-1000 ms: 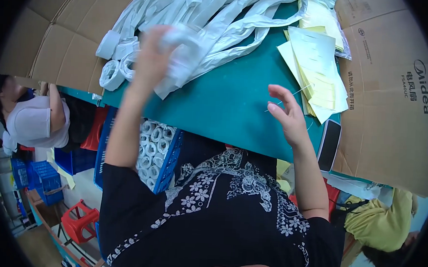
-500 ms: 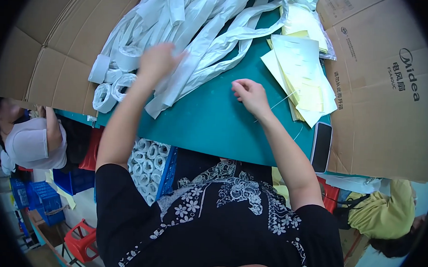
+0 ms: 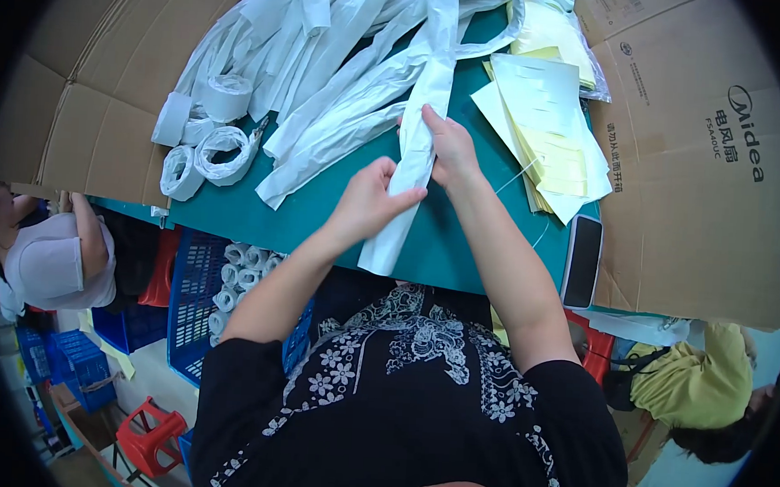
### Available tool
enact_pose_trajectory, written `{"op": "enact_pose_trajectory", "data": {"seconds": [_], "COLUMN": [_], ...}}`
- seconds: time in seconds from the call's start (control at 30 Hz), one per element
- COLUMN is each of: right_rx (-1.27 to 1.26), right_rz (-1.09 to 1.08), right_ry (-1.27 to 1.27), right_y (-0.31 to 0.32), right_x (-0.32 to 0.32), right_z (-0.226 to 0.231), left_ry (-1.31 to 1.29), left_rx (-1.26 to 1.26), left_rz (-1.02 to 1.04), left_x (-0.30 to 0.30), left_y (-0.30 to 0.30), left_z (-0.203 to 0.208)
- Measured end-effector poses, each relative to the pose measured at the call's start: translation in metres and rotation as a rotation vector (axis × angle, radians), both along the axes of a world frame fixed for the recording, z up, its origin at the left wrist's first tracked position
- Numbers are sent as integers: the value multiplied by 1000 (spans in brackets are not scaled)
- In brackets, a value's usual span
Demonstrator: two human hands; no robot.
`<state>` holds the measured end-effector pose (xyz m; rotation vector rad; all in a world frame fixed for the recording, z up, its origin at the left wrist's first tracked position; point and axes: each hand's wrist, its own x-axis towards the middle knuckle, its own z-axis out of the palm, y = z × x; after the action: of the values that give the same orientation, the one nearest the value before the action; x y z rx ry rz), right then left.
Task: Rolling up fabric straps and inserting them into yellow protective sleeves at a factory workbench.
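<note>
Your left hand (image 3: 366,203) has its grip clamped on the white strip (image 3: 425,91), near its end above the table's (image 3: 307,235) front edge. Right hand (image 3: 454,152) clamps farther up, probably keeping it flat. Rolls (image 3: 225,173) sit left, seemingly clear of your reach; loose strips (image 3: 340,100) fan beyond.

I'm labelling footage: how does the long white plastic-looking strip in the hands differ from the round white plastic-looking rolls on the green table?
The long white strip runs extended; the round white rolls are coiled. Both hands hold the strip; the rolls sit untouched. Both are white.
</note>
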<state>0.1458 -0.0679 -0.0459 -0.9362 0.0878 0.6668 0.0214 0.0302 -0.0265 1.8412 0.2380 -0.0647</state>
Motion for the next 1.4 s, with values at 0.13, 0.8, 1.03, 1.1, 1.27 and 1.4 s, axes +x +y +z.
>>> {"op": "enact_pose_trajectory", "data": {"seconds": [0.13, 0.8, 1.03, 1.1, 1.27, 1.4], "right_rx": [-120, -153, -186, -215, -319, -342], "right_rz": [-85, -329, -363, -373, -421, -533], "right_ry": [8, 93, -30, -68, -181, -261], "right_y": [-4, 11, 16, 19, 24, 29], "right_x": [-6, 2, -2, -2, -6, -6], "right_z": [-5, -16, -28, -36, -43, -52], "left_ry": [35, -33, -19, -49, -91, 38], "left_rx": [-139, -423, -936, -914, -722, -394], "left_rz": [-13, 614, 830, 861, 912, 642], "left_x": [-22, -138, -129, -128, -123, -130], "left_y": [-17, -51, -40, -38, -37, -28], "left_z": [-13, -47, -48, -48, -52, -55]}}
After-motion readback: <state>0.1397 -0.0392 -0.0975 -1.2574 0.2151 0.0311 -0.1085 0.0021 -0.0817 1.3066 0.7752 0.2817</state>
